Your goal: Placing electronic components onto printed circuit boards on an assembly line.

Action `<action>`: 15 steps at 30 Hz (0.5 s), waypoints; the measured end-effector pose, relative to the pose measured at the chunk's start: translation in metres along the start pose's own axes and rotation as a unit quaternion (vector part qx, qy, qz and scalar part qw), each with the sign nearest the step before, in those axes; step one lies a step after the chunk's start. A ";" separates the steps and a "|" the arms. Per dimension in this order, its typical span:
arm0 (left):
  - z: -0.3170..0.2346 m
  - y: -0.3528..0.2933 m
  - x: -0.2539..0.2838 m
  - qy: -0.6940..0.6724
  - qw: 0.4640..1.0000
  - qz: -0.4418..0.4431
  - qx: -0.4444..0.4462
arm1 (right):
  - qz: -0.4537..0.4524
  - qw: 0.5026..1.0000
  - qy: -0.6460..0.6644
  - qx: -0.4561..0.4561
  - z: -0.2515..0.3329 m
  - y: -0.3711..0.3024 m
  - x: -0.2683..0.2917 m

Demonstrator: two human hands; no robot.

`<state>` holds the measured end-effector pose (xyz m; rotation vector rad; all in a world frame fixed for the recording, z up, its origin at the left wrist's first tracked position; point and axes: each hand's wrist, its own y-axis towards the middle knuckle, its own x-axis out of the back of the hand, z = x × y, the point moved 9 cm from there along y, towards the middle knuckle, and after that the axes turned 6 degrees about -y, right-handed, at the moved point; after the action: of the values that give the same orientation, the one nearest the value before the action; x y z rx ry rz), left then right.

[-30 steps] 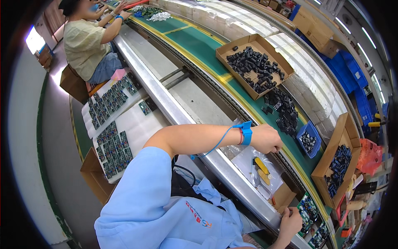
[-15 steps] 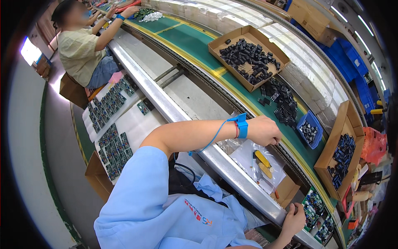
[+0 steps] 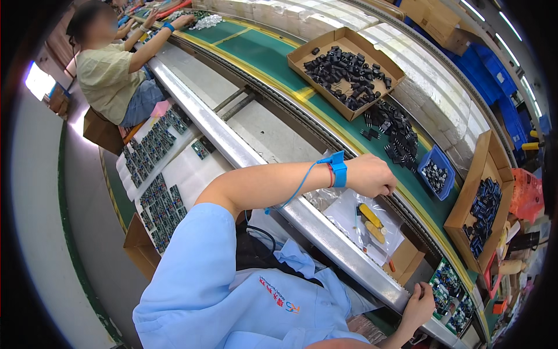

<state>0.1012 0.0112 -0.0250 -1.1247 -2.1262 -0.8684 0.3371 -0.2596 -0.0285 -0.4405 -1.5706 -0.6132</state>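
1. We find the green circuit boards (image 3: 446,286) at the lower right, along the belt's near edge; they are flat, angular and densely studded with components.
2. We note the right hand (image 3: 419,305) just beside them, its fingers bent; we cannot tell how far they are parted or whether they grip anything.
3. We observe the left hand (image 3: 372,175), with a blue strap (image 3: 337,170) at its wrist, over the belt's near edge. Its fingers curl inward; we cannot tell whether they hold anything.
4. We record a smooth green conveyor belt (image 3: 264,58) and a shiny metal rail (image 3: 325,232). Between them, a yellow-handled tool (image 3: 370,215) lies on crinkled clear plastic (image 3: 344,216).
5. We list the containers: a shallow brown cardboard tray (image 3: 318,88) of black cylindrical components (image 3: 343,72); a blue plastic bin (image 3: 446,189) of small parts (image 3: 435,175); a brown cardboard box (image 3: 468,195) of dark blue cylinders (image 3: 482,215).
6. We see loose black pronged parts (image 3: 401,139) heaped between tray and bin.
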 end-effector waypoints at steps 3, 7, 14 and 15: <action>0.001 0.002 0.000 0.001 1.000 0.007 0.002 | -0.026 1.000 0.006 0.011 0.008 -0.002 0.006; -0.002 -0.002 0.004 0.004 1.000 0.023 0.021 | -0.046 0.999 0.001 0.001 0.010 -0.007 0.008; -0.003 -0.006 0.003 0.006 1.000 0.020 0.021 | -0.061 0.998 0.012 -0.007 0.009 -0.013 0.010; -0.003 -0.008 0.004 0.007 1.000 0.019 0.024 | -0.060 0.998 0.013 -0.005 0.010 -0.013 0.010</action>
<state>0.0926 0.0077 -0.0226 -1.1281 -2.0955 -0.8019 0.3203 -0.2638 -0.0208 -0.3454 -1.5782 -0.7165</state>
